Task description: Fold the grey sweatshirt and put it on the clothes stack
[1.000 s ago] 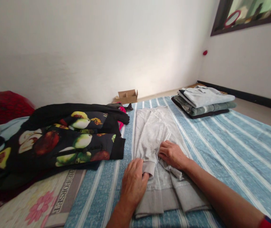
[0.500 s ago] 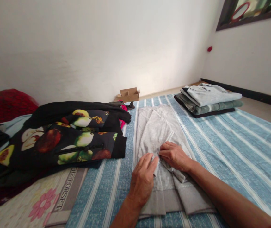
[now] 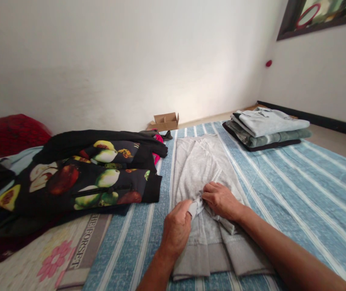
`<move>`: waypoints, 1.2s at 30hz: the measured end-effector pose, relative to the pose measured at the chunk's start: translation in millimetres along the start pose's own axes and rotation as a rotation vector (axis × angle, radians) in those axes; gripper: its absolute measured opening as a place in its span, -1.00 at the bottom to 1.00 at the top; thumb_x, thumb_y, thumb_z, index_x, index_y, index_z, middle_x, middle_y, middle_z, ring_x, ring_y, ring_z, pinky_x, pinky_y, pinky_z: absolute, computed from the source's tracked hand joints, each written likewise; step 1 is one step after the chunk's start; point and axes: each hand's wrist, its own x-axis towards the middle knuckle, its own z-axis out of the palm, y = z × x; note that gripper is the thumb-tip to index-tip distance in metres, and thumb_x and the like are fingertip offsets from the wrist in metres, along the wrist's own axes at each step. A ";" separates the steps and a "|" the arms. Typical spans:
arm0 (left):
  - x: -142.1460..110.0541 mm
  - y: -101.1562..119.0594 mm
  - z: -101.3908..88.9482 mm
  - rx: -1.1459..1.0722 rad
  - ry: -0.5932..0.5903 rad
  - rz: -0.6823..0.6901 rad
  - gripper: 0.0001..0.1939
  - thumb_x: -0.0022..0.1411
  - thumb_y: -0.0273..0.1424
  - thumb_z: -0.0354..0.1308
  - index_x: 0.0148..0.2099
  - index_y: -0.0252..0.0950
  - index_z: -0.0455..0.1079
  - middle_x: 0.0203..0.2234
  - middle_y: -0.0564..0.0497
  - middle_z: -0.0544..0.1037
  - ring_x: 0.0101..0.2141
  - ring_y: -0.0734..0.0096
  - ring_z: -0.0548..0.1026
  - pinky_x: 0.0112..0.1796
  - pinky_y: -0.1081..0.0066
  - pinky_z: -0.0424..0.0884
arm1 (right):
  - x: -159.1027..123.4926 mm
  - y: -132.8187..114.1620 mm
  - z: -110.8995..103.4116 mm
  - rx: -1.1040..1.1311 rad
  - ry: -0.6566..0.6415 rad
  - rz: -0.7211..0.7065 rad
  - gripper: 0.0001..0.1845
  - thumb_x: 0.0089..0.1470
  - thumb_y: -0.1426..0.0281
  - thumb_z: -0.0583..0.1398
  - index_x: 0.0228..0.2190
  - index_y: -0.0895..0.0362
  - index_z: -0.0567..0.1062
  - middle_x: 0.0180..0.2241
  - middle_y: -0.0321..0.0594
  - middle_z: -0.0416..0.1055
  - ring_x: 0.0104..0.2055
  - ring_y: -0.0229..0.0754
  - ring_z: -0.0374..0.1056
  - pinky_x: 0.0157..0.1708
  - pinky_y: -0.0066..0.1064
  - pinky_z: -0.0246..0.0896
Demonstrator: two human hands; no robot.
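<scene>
A light grey sweatshirt (image 3: pixel 195 169) lies folded lengthwise on the blue striped bedspread (image 3: pixel 296 182), hem toward me. My left hand (image 3: pixel 177 230) is closed, pinching a sleeve cuff at the garment's middle. My right hand (image 3: pixel 221 199) rests palm down on the other sleeve just to the right, fingers curled and pressing the cloth. The two hands almost touch.
A heap of dark clothes with a fruit print (image 3: pixel 82 178) lies to the left, a red cushion (image 3: pixel 9 133) behind it. A stack of folded garments (image 3: pixel 266 128) sits at the far right. A small cardboard box (image 3: pixel 166 120) stands by the wall. A floral cloth (image 3: pixel 48 258) covers the near left.
My left hand moved up from the sleeve's lower part and closed on the cuff beside my right hand. The right hand stayed on the other sleeve.
</scene>
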 end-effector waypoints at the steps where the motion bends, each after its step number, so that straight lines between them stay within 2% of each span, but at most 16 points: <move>1: 0.0 0.3 0.0 0.002 -0.003 -0.010 -0.57 0.10 -0.64 -0.17 -0.11 -0.25 0.42 -0.29 -0.01 0.56 -0.23 0.39 0.52 -0.17 0.43 0.43 | 0.3 -0.3 0.1 -0.003 -0.003 0.001 -0.76 0.16 0.52 0.09 -0.50 0.13 0.46 -0.39 -0.21 0.35 -0.32 -0.20 0.18 -0.33 -0.38 0.00; 7: 1.6 1.5 -1.3 -0.021 -0.004 -0.056 -0.61 0.09 -0.62 -0.15 -0.17 -0.24 0.43 -0.31 0.01 0.56 -0.24 0.39 0.52 -0.18 0.44 0.41 | -0.2 0.1 0.0 0.019 -0.005 0.004 -0.79 0.12 0.56 0.07 -0.49 0.14 0.42 -0.39 -0.19 0.35 -0.30 -0.19 0.19 -0.29 -0.37 0.04; 13: 0.7 -0.4 -0.6 0.004 -0.043 -0.045 -0.65 0.06 -0.64 -0.07 -0.17 -0.25 0.39 -0.29 0.02 0.55 -0.24 0.38 0.51 -0.20 0.44 0.40 | -4.0 5.1 3.5 0.144 0.097 0.006 -0.80 -0.02 0.63 0.04 -0.45 0.15 0.39 -0.35 -0.16 0.35 -0.29 -0.19 0.21 -0.26 -0.39 0.11; 18: -0.1 0.3 2.1 0.151 -0.087 -0.004 -0.46 0.04 -0.68 -0.05 0.08 -0.27 0.29 -0.14 -0.06 0.52 -0.13 0.31 0.48 -0.15 0.40 0.41 | -5.6 5.4 2.8 0.213 0.135 -0.003 -0.78 -0.13 0.64 0.03 -0.45 0.15 0.38 -0.30 -0.13 0.35 -0.25 -0.17 0.23 -0.23 -0.37 0.15; 23: 5.8 6.8 -0.8 0.304 -0.183 0.017 -0.32 -0.02 -0.75 -0.07 0.16 -0.26 0.23 -0.19 -0.04 0.53 -0.14 0.28 0.48 -0.16 0.39 0.42 | -6.5 4.8 1.1 0.229 0.138 -0.010 -0.77 -0.20 0.64 0.04 -0.46 0.14 0.35 -0.23 -0.09 0.35 -0.19 -0.14 0.25 -0.20 -0.35 0.17; 29: 10.0 7.9 -2.8 0.346 -0.216 -0.018 -0.41 0.05 -0.71 -0.03 0.13 -0.24 0.27 -0.20 -0.03 0.53 -0.14 0.28 0.48 -0.14 0.39 0.41 | -6.5 6.0 1.9 0.266 0.158 -0.035 -0.78 -0.17 0.63 0.04 -0.44 0.14 0.35 -0.27 -0.09 0.36 -0.23 -0.13 0.25 -0.23 -0.33 0.18; 34: 11.2 6.0 -1.1 0.314 -0.198 -0.074 -0.52 0.11 -0.66 -0.01 0.08 -0.26 0.31 -0.22 -0.01 0.54 -0.15 0.31 0.49 -0.17 0.42 0.40 | -8.5 3.8 -3.1 0.304 0.151 -0.067 -0.66 -0.25 0.63 0.07 -0.34 0.16 0.38 -0.24 -0.10 0.37 -0.19 -0.10 0.24 -0.18 -0.29 0.16; 36: 11.3 6.1 -0.9 0.295 -0.185 -0.078 -0.58 0.16 -0.61 0.01 0.06 -0.27 0.32 -0.23 -0.02 0.54 -0.16 0.31 0.49 -0.17 0.41 0.39 | -9.1 1.4 -5.9 0.296 0.156 -0.084 -0.64 -0.22 0.60 0.12 -0.28 0.16 0.38 -0.22 -0.10 0.37 -0.16 -0.09 0.24 -0.14 -0.26 0.14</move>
